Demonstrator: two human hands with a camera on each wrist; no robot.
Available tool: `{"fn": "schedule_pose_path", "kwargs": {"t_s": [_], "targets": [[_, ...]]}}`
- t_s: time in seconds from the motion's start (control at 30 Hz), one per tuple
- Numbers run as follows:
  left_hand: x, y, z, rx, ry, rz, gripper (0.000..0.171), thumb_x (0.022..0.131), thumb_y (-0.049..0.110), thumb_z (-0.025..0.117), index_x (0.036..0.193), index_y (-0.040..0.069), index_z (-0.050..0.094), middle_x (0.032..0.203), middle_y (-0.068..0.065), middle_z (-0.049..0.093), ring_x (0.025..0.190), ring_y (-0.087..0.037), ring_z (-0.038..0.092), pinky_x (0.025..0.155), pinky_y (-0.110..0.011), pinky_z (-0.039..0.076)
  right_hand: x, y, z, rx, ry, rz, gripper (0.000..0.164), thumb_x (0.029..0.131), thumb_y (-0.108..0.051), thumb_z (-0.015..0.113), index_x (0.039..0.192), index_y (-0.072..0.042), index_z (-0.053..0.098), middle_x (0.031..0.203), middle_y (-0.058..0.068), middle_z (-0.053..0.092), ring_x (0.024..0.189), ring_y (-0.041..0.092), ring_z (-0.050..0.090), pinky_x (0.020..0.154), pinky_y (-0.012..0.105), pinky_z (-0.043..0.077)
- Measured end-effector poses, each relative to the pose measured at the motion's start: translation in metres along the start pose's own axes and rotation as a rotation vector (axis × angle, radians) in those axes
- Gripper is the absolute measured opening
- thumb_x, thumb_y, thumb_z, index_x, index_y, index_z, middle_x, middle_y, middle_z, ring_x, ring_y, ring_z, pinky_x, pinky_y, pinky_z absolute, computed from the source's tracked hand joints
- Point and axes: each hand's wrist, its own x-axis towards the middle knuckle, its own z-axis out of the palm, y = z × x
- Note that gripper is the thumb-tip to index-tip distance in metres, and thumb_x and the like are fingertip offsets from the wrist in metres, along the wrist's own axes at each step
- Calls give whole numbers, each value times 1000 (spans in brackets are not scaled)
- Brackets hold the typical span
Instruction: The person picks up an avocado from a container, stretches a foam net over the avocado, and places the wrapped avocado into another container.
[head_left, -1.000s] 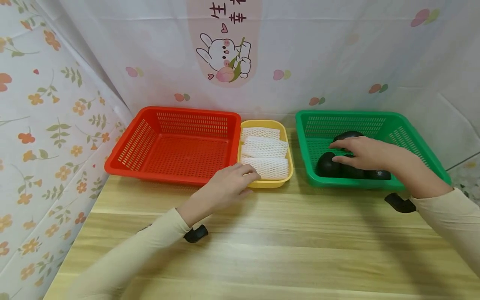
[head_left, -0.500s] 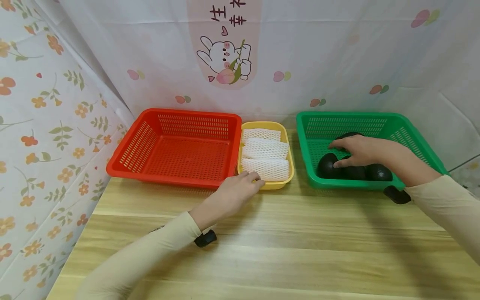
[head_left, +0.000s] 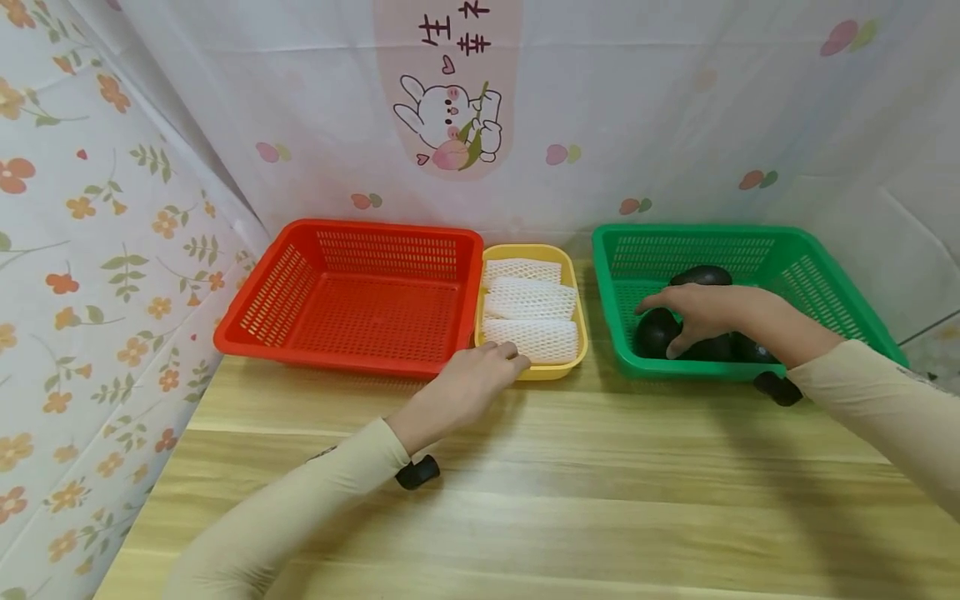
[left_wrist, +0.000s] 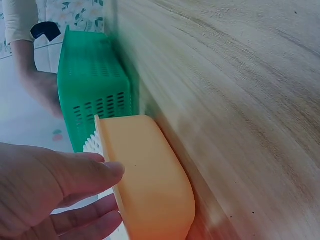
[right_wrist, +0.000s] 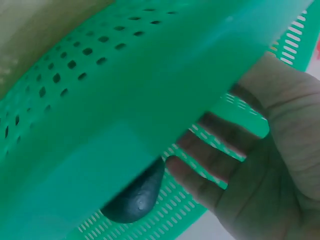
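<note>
Head view first: the wooden desk [head_left: 525,517] fills the foreground, on the near side of the yellow tray that serves as landmark here. Across it, toward the tray, slants the left forearm in a cream sleeve [head_left: 300,504], its elbow end cut off by the lower edge and a black wrist piece [head_left: 417,472] jutting out beneath. The left hand [head_left: 472,382] lies palm-down at the near left corner of the yellow tray [head_left: 555,372]. In the left wrist view its grip is apart, thumb outside the rim and fingers on the inner side; I cannot tell how firmly either touches. White foam net sleeves [head_left: 531,340] lie stacked in the tray, the nearest partly overlapped by the knuckles in the head view.

Left of the tray, against it, stands the red basket [head_left: 367,317]. Right of the tray, a little apart, is the green basket [head_left: 637,367]. Over its near wall bends the right hand [head_left: 708,312], thumb and forefinger spread either side of a dark avocado [head_left: 656,333], that grip apart too; contact is unclear, since the basket wall hides several fingertips in the right wrist view. More avocados lie half covered under the palm, and another avocado [head_left: 702,276] sits behind it. Beyond the tray hangs a printed cloth [head_left: 600,100], its lettering cropped at the top.
</note>
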Motion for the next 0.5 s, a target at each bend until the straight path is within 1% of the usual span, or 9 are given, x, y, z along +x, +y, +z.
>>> {"fn": "schedule_pose_path", "kwargs": {"t_s": [0.2,0.37,0.5], "targets": [[1,-1,2,-6,25,15,33,93,-4,69,121,13,69,103,-2,64,88,-21,62,64,-32,54,4,0,4,-32,-29,-25,72,81,-21,88,139,5,55,138,26,54,123,50,51,90,58,50],[1,-3,2,-1,26,11,32,91,-4,70,118,14,69,101,-1,64,87,-20,63,63,-32,54,6,-2,5,-78,-22,-42,70,80,-22,89,138,2,57,135,23,56,123,49,51,91,58,50],[3,-4,2,0,21,9,33,91,-5,71,118,14,69,102,-2,64,88,-21,63,63,-32,55,6,-3,5,-83,-31,-34,70,80,-22,89,139,0,57,135,24,56,123,48,51,89,57,50]]}}
